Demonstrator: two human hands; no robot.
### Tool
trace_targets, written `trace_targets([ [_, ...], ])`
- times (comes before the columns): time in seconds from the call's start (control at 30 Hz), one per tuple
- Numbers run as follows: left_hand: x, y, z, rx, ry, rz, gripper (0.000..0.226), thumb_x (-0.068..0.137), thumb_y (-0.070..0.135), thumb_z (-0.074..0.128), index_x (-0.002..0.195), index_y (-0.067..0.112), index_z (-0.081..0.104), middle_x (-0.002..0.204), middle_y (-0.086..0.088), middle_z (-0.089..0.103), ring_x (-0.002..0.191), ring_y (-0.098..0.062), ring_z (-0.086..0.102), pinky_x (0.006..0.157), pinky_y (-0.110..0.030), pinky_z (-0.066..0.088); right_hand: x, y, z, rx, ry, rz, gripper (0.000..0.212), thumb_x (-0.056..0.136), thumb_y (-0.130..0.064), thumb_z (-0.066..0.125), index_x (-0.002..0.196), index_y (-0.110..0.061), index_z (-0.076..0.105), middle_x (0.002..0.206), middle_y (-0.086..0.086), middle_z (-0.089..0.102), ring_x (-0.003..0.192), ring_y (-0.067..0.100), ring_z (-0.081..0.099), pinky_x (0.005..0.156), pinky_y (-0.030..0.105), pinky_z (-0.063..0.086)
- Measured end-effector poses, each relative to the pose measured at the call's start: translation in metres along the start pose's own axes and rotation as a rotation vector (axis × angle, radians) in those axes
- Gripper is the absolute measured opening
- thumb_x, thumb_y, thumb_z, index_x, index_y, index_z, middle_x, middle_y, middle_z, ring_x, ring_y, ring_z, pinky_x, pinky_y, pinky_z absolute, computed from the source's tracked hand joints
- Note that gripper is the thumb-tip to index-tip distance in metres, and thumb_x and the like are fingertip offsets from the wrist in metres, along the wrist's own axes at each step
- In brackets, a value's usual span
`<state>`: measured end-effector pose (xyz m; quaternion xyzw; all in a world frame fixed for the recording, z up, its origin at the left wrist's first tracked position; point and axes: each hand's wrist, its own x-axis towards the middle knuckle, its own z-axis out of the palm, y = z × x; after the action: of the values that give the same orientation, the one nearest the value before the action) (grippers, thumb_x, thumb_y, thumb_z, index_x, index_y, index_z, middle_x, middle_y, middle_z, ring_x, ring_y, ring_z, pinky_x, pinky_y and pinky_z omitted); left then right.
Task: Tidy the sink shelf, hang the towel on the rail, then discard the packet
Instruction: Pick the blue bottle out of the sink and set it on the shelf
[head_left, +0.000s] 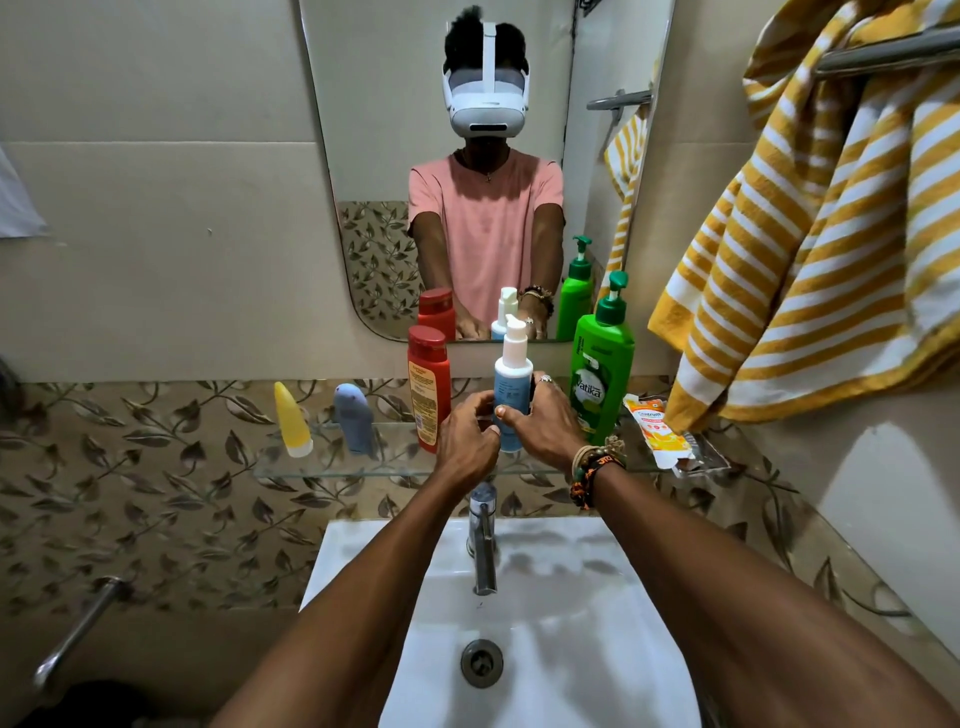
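Head view, over a bathroom basin. Both hands meet at the middle of the glass shelf (363, 470), which is fixed to the far wall above the tap (483, 540). The left hand (467, 431) and the right hand (545, 421) have their fingers curled round the lower body of a white-and-blue pump bottle (511, 384), one from each side, with the right thumb laid across its front. The bottle is upright; its base is hidden behind the hands, so whether it rests on the glass cannot be told. Beaded bracelets (592, 473) circle the right wrist.

Along the shelf, left to right: a yellow tube (292, 421) and a grey-blue tube (354, 426), both standing on their caps; a red bottle (428, 389) just left of the held bottle; a green pump bottle (600, 374) just right of it. The orange-and-white packet (657, 434) lies at the right end of the shelf, near the green bottle, with its torn end towards the near side.

At upper right, the yellow-and-white striped towel (831, 260) is draped over the metal rail (893, 52), its lower edge hanging just above the packet. The mirror (415, 156) on the far wall reflects the person and the bottles. The white sink (571, 623) lies below, its drain (481, 662) at centre.
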<state>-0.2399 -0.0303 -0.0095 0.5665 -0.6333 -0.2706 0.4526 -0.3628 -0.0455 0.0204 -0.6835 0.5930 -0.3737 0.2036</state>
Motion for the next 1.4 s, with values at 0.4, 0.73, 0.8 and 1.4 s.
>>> trace_targets([
  [0.4, 0.001, -0.002, 0.003, -0.020, 0.010, -0.017, 0.058, 0.084, -0.007, 0.055, 0.139, 0.011, 0.049, 0.132, -0.007, 0.061, 0.117, -0.018, 0.060, 0.100, -0.036, 0.051, 0.005, 0.002, 0.003, -0.018, -0.014, 0.008, 0.045, 0.082, -0.026, 0.076, 0.117, -0.008, 0.054, 0.121, 0.014, 0.061, 0.115, 0.030, 0.057, 0.096, 0.044, 0.048],
  [0.73, 0.000, -0.002, 0.003, 0.008, -0.003, -0.005, 0.059, 0.086, -0.004, 0.058, 0.142, 0.011, 0.045, 0.136, -0.009, 0.058, 0.118, -0.020, 0.060, 0.100, -0.036, 0.051, 0.005, 0.001, 0.002, -0.037, -0.024, 0.033, 0.047, 0.081, -0.028, 0.077, 0.117, -0.008, 0.055, 0.121, 0.013, 0.062, 0.113, 0.030, 0.059, 0.094, 0.043, 0.050],
  [0.8, -0.001, -0.003, 0.003, 0.031, -0.002, 0.005, 0.059, 0.087, -0.001, 0.060, 0.143, 0.010, 0.045, 0.136, -0.009, 0.057, 0.118, -0.020, 0.060, 0.099, -0.035, 0.051, 0.005, 0.002, 0.001, -0.052, -0.033, 0.036, 0.047, 0.079, -0.027, 0.078, 0.116, -0.008, 0.057, 0.119, 0.013, 0.064, 0.111, 0.030, 0.060, 0.092, 0.043, 0.051],
  [1.4, -0.006, -0.003, 0.000, 0.063, -0.022, 0.015, 0.056, 0.087, 0.004, 0.063, 0.140, 0.009, 0.047, 0.135, -0.009, 0.058, 0.112, -0.018, 0.061, 0.097, -0.033, 0.051, -0.007, 0.000, -0.007, -0.064, 0.000, 0.065, 0.059, 0.078, -0.028, 0.080, 0.126, -0.010, 0.051, 0.129, 0.013, 0.060, 0.117, 0.028, 0.059, 0.097, 0.045, 0.051],
])
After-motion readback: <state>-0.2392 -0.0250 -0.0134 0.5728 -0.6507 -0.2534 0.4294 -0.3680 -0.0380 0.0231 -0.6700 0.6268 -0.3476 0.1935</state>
